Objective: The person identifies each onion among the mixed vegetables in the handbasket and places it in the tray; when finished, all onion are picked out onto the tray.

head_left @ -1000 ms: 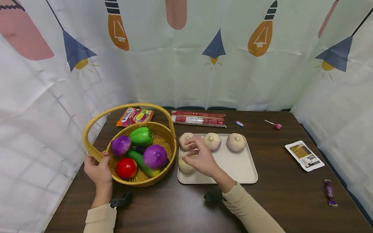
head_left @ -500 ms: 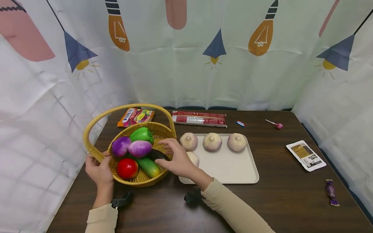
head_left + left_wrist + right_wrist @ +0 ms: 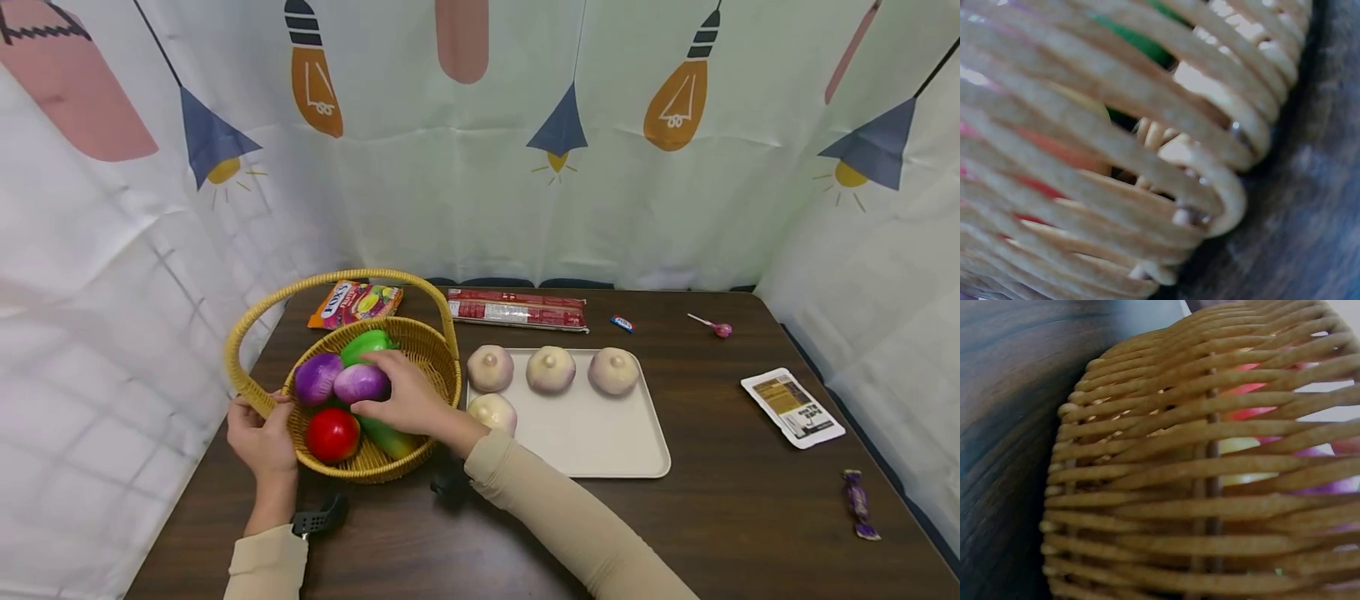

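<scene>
At far left the left hand [image 3: 262, 442] grips a round basket [image 3: 367, 473], woven from honey-coloured strands, near the foot of its tall arched handle [image 3: 363, 273]; close up, the strands look rounded and overlapping. Inside lie a glossy purple bulb [image 3: 316, 379], a smooth red tomato [image 3: 332, 435], a shiny green pepper [image 3: 367, 343] and a long green vegetable [image 3: 386, 437] fading to yellow. An oval purple vegetable [image 3: 358, 384], also within the basket, sits between the curved fingers and thumb of the right hand [image 3: 412, 400], which holds it. Further right, a flat, pale tray [image 3: 600, 442] with rounded corners carries four creamy bulbs [image 3: 551, 369]; beyond, on the dark wood-grained table [image 3: 735, 525], lie a lollipop [image 3: 722, 330], a flat pouch [image 3: 795, 408] and a crinkled purple sweet [image 3: 858, 504]
</scene>
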Demonstrator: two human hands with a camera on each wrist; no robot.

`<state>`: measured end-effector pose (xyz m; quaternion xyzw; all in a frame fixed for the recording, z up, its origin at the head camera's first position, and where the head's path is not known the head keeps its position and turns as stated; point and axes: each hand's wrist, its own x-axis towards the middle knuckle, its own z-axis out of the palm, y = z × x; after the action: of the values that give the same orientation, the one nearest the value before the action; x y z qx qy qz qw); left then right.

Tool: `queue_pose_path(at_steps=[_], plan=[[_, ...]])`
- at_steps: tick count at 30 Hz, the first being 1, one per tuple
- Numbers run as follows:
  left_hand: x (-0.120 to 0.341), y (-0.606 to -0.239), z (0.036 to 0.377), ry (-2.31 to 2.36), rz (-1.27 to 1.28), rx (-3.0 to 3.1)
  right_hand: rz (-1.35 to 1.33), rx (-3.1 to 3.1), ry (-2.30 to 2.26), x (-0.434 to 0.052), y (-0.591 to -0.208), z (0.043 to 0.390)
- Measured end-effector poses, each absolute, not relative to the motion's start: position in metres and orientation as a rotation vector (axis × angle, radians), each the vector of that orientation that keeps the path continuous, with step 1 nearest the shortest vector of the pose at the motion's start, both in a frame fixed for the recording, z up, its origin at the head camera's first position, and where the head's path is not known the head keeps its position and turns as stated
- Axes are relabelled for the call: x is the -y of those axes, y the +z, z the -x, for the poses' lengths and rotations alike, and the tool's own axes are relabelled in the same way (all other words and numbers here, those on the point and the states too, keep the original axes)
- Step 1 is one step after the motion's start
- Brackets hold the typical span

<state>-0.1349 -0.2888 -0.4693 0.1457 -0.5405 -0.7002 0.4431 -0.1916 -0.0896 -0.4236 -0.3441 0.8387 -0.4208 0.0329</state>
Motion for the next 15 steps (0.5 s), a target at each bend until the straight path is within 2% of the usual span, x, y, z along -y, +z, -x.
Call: queue_pose_path(at_steps=[15], plan=[[0.2862,-0.4682,0.135,-1.738,-0.365,1.339,0.802,-2.453,-1.404,0.0876,-0.4209,0.1946]])
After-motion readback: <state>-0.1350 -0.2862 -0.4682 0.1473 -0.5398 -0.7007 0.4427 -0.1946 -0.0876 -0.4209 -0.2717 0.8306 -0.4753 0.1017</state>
